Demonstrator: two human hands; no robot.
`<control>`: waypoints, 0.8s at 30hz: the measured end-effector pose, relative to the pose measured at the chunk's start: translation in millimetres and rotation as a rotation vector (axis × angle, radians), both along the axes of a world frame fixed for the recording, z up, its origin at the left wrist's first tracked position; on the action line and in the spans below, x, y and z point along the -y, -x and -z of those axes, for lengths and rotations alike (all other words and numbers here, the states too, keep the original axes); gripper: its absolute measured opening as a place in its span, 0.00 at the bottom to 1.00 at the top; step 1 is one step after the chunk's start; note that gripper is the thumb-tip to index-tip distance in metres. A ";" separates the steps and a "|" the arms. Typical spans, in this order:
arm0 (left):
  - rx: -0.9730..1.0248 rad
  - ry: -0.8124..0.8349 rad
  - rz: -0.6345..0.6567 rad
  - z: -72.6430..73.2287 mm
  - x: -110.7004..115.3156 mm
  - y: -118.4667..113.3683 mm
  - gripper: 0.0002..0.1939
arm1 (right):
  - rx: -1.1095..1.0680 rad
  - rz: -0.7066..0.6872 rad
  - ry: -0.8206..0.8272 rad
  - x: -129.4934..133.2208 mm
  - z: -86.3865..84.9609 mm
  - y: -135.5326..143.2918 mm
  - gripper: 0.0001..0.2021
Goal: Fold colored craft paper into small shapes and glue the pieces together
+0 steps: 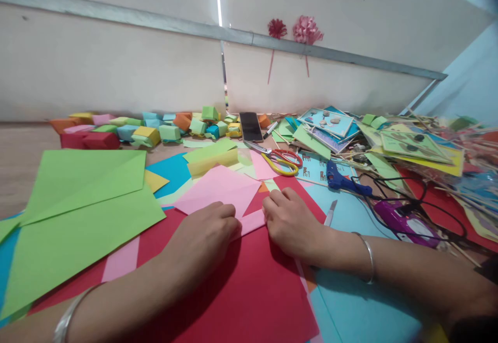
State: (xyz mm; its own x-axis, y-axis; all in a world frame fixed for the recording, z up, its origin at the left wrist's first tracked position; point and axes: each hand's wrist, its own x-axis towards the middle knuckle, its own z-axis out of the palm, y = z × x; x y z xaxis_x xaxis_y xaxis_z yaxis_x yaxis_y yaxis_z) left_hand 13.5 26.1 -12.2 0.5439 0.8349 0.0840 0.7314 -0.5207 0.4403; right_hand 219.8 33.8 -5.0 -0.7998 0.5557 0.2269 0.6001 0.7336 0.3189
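A narrow folded strip of pink paper (252, 222) stretches between my two hands, just over a large red sheet (249, 291). My left hand (210, 234) is closed on the strip's left end, its fingers curled. At the right end, my right hand (290, 221) pinches the strip with bent fingers. Both thumbs are mostly hidden. Right behind the hands lies a pink square sheet (218, 187). A cutter blade (330, 213) shows beside my right wrist.
Scissors (278, 159), a blue glue gun (344, 179) and a purple power strip (404, 223) with black cable lie to the right. Green sheets (85, 218) cover the left. Folded paper blocks (146, 136) and a phone (251, 126) line the back, before a white panel (116, 63).
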 end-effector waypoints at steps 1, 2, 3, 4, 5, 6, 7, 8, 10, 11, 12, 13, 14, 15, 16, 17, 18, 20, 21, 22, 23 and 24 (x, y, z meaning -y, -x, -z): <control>-0.040 -0.038 -0.004 -0.4 -0.3 0.3 0.13 | 0.017 -0.007 0.003 0.6 -1.1 0.6 0.14; -0.073 -0.056 0.000 -0.8 -0.7 0.9 0.13 | 0.031 -0.015 0.002 1.1 -1.8 1.3 0.14; -0.091 -0.049 0.011 -1.4 -1.1 1.6 0.13 | 0.041 -0.023 -0.003 1.4 -2.0 1.8 0.14; -0.104 -0.037 0.024 -2.2 -1.5 2.3 0.13 | 0.045 -0.033 -0.012 1.6 -1.7 2.0 0.14; -0.124 -0.020 0.039 -3.4 -2.0 3.0 0.14 | 0.046 -0.042 -0.023 1.8 -1.2 1.9 0.14; -0.144 -0.002 0.052 -5.1 -2.5 3.6 0.14 | 0.042 -0.046 -0.037 2.1 -0.6 1.6 0.14; -0.156 0.013 0.066 -7.2 -3.1 4.1 0.15 | 0.035 -0.046 -0.051 2.7 0.1 1.2 0.14; -0.155 0.025 0.076 -9.5 -3.9 4.4 0.15 | 0.022 -0.045 -0.067 3.6 0.6 0.9 0.14; -0.134 0.058 0.087 -13.7 -6.1 4.8 0.16 | -0.029 -0.057 -0.102 7.0 1.6 1.6 0.13; -0.120 0.076 0.084 -15.2 -7.6 5.0 0.15 | -0.060 -0.084 -0.110 9.3 2.2 2.8 0.12; -0.103 0.095 0.079 -16.1 -9.2 5.2 0.15 | -0.092 -0.125 -0.111 12.0 3.0 4.6 0.11; -0.081 0.110 0.072 -16.4 -10.7 5.4 0.14 | -0.120 -0.171 -0.102 14.7 4.1 6.8 0.11; -0.053 0.123 0.063 -16.1 -12.1 5.8 0.13 | -0.142 -0.210 -0.085 17.4 5.4 9.1 0.10; -0.022 0.130 0.054 -15.3 -13.2 6.1 0.12 | -0.156 -0.235 -0.061 19.9 6.9 11.4 0.10; 0.004 0.132 0.048 -14.2 -13.9 6.5 0.12 | -0.160 -0.240 -0.032 22.1 8.5 13.3 0.10; 0.016 0.130 0.047 -13.1 -14.2 6.9 0.11 | -0.154 -0.233 -0.003 24.1 9.8 14.6 0.10; 0.014 0.121 0.052 -12.0 -14.1 7.3 0.12 | -0.140 -0.224 0.022 25.7 10.7 15.2 0.10; -0.031 0.093 0.077 -10.8 -13.1 7.7 0.15 | -0.095 -0.206 0.060 28.1 10.9 14.4 0.10; -0.057 0.078 0.096 -10.8 -12.4 7.7 0.16 | -0.066 -0.190 0.073 28.7 10.0 13.1 0.10; -0.075 0.067 0.112 -11.2 -11.7 7.7 0.17 | -0.035 -0.169 0.084 29.0 8.5 11.4 0.10; -0.086 0.062 0.123 -12.0 -10.9 7.5 0.17 | -0.002 -0.137 0.095 28.9 6.5 9.4 0.10; -0.089 0.060 0.126 -13.1 -10.2 7.2 0.17 | 0.034 -0.095 0.109 28.6 4.2 7.4 0.11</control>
State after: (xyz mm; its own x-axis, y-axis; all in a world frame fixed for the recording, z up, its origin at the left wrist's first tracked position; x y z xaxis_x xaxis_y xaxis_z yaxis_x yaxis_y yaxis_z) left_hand 6.2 36.3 0.9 0.6478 0.7616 -0.0175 0.6995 -0.5856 0.4097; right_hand 212.4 5.2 -9.2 -0.8561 0.4971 0.1411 0.5166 0.8180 0.2530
